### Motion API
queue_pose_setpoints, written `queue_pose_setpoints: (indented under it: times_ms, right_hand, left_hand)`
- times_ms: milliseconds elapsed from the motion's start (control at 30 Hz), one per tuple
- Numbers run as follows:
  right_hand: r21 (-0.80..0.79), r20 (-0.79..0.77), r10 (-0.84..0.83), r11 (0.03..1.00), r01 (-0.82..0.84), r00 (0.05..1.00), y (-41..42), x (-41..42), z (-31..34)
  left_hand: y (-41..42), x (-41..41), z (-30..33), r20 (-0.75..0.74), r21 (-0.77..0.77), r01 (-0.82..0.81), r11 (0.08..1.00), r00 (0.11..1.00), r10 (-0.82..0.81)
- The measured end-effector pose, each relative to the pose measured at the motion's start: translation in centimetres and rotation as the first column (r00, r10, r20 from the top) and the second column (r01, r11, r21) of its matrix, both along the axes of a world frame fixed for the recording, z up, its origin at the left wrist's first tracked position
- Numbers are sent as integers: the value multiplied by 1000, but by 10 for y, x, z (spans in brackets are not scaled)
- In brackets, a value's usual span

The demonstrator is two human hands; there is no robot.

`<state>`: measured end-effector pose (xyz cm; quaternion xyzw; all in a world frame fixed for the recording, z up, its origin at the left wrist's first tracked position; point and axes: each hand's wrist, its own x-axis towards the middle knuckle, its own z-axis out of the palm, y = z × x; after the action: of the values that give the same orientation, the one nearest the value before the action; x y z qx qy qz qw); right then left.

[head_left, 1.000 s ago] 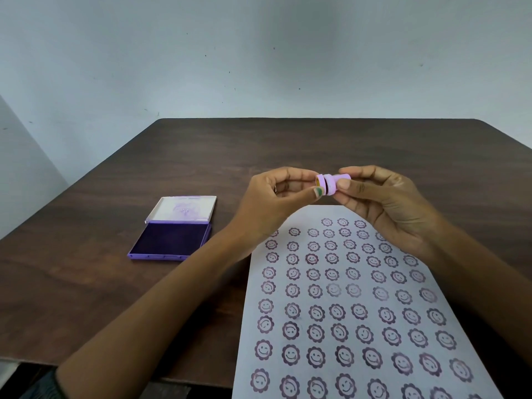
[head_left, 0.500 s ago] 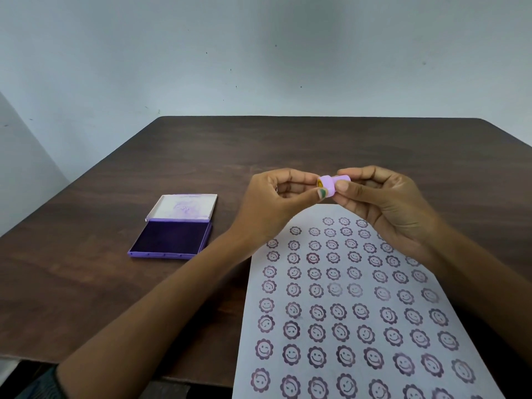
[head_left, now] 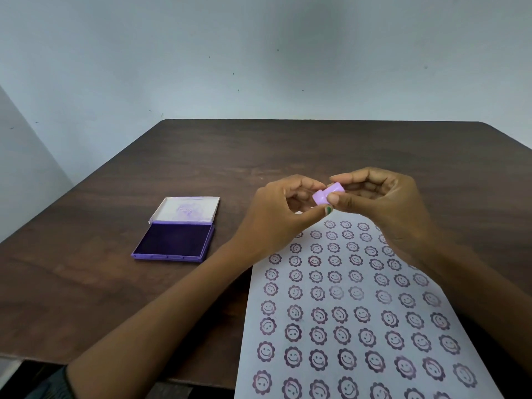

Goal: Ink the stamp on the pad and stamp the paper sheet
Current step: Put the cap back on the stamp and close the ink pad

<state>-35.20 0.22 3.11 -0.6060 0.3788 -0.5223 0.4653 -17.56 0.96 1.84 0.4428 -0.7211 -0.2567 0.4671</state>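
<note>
1. The stamp (head_left: 328,194) is held in the air between both hands, above the far end of the paper sheet (head_left: 345,306) and well clear of the ink pad (head_left: 175,241).
2. The right hand (head_left: 385,205) is closed on the stamp, thumb and forefinger pinching its right end.
3. The left hand (head_left: 276,217) has its fingers curled toward the stamp. The thumb tip, with a green-painted nail, lies just below the stamp's left end; whether this hand actually grips it cannot be determined from this angle.
4. The stamp is a small lilac plastic piece with smooth, rounded surfaces. Its printing face is not visible.
5. The ink pad lies open on the counter (head_left: 259,151), to the left of both hands. It has a purple plastic tray, a dark violet pad surface and a clear lid, ink-stained, folded back flat.
6. The paper sheet is white, lies flat, and carries rows of purple flower-rimmed smiley imprints.
7. The counter is dark brown with a wood-grain finish.
</note>
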Motion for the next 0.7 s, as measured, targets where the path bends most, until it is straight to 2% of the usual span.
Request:
queue_pose_setpoints:
  times_ms: [233,367,533,700]
  right_hand:
    - [-115,-122,-52,993,38,991,0,2,0]
    - [-151,-173,-83,987,57,981,-1,4,-7]
    - [-78,-148,-109,992,98,983,-10,2,-18]
    - [9,-99,-110,994,112,989,-18,-4,-25]
  left_hand:
    - [0,2,-2,84,-37,-10,999,996,13]
    - [-1,5,-5,182,-39,-34,999,983,40]
    - [-1,15,-3,344,-61,-83,995,934,99]
    - [3,40,4,342,-93,-140,986,925,164]
